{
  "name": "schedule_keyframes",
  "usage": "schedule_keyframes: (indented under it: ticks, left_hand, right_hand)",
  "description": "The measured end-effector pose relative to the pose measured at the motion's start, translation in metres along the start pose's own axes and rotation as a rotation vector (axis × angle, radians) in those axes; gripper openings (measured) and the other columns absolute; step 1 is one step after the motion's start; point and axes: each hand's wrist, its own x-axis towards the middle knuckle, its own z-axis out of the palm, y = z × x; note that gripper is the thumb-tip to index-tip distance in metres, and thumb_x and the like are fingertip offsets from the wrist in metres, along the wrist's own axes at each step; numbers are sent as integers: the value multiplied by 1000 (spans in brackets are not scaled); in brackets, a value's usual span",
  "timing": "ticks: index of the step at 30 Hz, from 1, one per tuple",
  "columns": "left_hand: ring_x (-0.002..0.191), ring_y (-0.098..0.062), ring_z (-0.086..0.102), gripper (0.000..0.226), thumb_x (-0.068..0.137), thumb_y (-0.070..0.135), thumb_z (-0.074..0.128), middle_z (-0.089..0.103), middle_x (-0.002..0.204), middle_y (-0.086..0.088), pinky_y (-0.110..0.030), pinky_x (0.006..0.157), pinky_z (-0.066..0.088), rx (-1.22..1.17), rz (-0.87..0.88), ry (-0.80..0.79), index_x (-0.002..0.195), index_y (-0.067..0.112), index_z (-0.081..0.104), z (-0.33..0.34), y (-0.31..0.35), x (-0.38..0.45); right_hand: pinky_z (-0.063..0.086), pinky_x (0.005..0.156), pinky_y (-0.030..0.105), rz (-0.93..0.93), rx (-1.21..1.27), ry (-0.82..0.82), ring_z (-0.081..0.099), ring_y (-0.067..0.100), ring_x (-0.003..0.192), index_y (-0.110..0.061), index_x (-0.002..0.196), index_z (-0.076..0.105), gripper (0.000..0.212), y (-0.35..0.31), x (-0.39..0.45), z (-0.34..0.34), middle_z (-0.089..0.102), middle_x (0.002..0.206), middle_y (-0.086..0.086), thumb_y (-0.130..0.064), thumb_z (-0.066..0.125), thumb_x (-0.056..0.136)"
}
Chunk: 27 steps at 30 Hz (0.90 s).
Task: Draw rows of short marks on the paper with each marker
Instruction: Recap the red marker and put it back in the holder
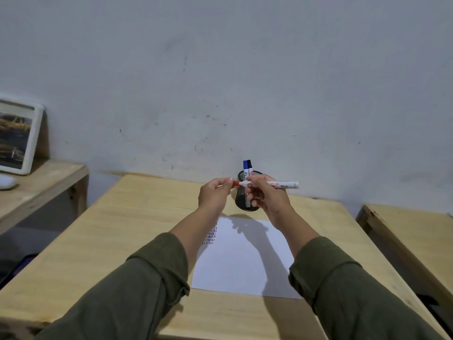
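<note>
A white marker with a red cap (282, 185) is held level above the table, in front of a black mesh pen cup (242, 202). My right hand (266, 196) grips the marker's barrel. My left hand (215, 193) pinches the red cap (235, 183) at the marker's left end; the cap sits on or right at the tip. Two blue-capped markers (247, 167) stand upright in the cup. A white sheet of paper (245, 261) lies on the wooden table (110, 241), with rows of short dark and red marks (210, 235) near its top left corner, partly hidden by my left forearm.
The grey wall stands close behind the pen cup. A lower wooden shelf (49, 177) at the left carries a white-framed picture (17, 136). Another wooden table (416, 236) stands at the right across a narrow gap.
</note>
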Motion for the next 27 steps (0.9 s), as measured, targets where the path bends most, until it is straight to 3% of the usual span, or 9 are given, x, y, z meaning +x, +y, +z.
schedule_keyframes:
  ticks: [3,8,18,23,27]
  left_hand:
    - [77,-8,60,17,89,34,58,70,87,5,-22,62,39,-44,-48,-35,79,25,68,6,6,2]
    - [50,3,55,21,87,38,61,67,70,12,-17,52,32,-127,-237,-59,81,19,66,10,18,4]
    - [58,-1,53,23,84,42,63,67,72,10,-13,48,35,-134,-265,-84,79,20,65,15,29,6]
    - [53,-2,50,20,83,34,67,65,69,8,-12,44,34,-145,-256,-87,68,20,64,18,28,9]
    - [52,-6,50,14,84,22,67,64,70,1,-10,39,35,-191,-227,-51,72,16,63,18,28,11]
  right_hand:
    - [40,44,20,-12,-18,-15,53,14,49,-9,86,64,10,-5,2,-2,57,64,7,-10,55,90]
    - [41,44,21,-59,-85,-63,55,15,51,-10,83,65,13,-14,7,-6,59,67,9,-8,55,90]
    - [44,48,23,-77,-162,-104,56,18,55,-9,84,66,12,-21,12,-12,62,67,7,-8,56,90]
    - [46,49,21,-87,-114,-97,56,17,55,-7,86,65,13,-19,12,-12,60,67,8,-6,54,91]
    - [49,51,19,-63,3,-68,57,15,55,-6,87,66,12,-12,11,-7,61,72,12,-5,54,91]
